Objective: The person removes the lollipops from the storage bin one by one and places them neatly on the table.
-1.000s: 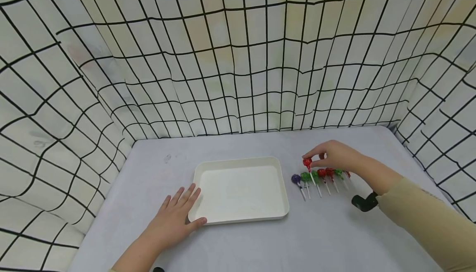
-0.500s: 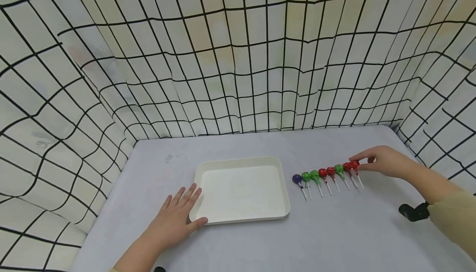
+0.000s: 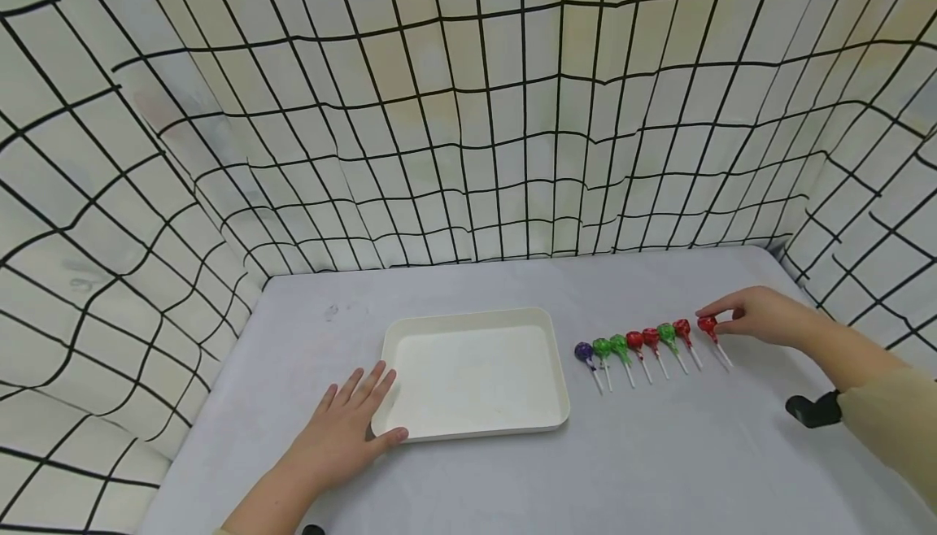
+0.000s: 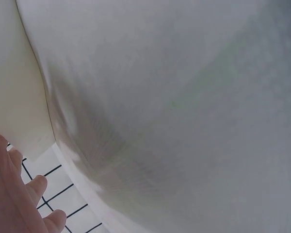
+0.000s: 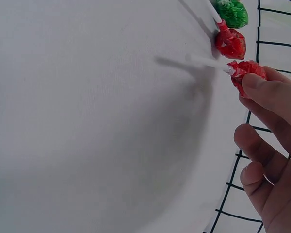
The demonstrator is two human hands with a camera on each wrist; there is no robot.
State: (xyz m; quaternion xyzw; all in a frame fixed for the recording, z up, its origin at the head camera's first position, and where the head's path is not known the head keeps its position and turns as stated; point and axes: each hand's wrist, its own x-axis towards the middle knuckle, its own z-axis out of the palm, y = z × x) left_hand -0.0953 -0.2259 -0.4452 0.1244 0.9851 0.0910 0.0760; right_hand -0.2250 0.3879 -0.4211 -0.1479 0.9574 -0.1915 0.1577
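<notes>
At the right end of the row, my right hand (image 3: 769,319) pinches the wrapped head of a red lollipop (image 3: 707,324) between thumb and finger. Its white stick slants toward the near side, and the right wrist view shows the stick's shadow on the cloth. To its left lie a red lollipop (image 3: 682,328), a green one (image 3: 667,333) and several more, ending with a purple one (image 3: 583,351). My left hand (image 3: 344,433) has its fingers spread over the left edge of a white rectangular tray (image 3: 472,376), thumb at the near corner.
A white cloth (image 3: 622,470) covers the table. White walls with a black grid (image 3: 468,145) stand behind and at both sides. A dark strap-like piece (image 3: 814,411) shows beside the right sleeve (image 3: 889,429).
My right hand has carried the red lollipop rightward from above the row to its right end, then slightly farther, leaving a gap from its neighbour. The left hand and tray have stayed put.
</notes>
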